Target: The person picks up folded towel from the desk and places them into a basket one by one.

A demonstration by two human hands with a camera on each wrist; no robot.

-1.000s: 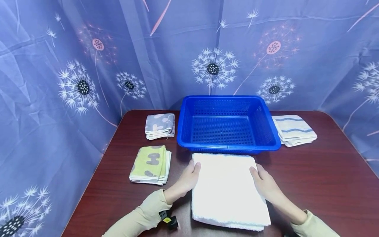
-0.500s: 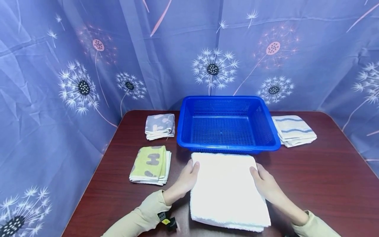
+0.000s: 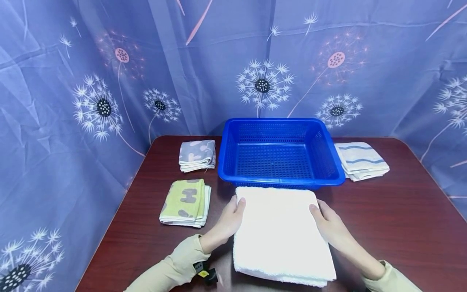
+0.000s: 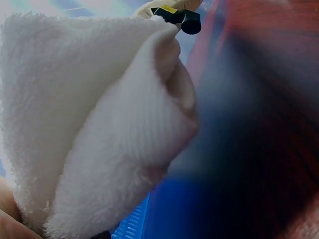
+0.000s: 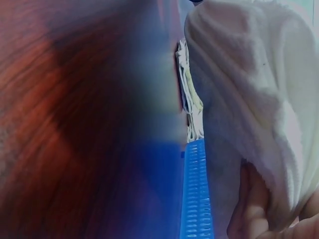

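A thick white towel, folded into a rough square, is held by both hands just in front of the blue basket. At its left edge my left hand grips it, thumb on top. The right hand pinches the opposite edge in the same way, its fingers under the cloth. In the left wrist view the towel hangs in a loose fold. The right wrist view shows fingers tucked beneath the towel, above the glossy tabletop.
Left of the basket lie a folded grey patterned towel and a folded yellow-green towel. A white towel with blue stripes sits against the basket's right side. A patterned blue curtain stands behind the brown table.
The white towel has shifted very slightly, its far edge rising a little toward the basket, both hands still holding it. The basket and other towels stay where they were.
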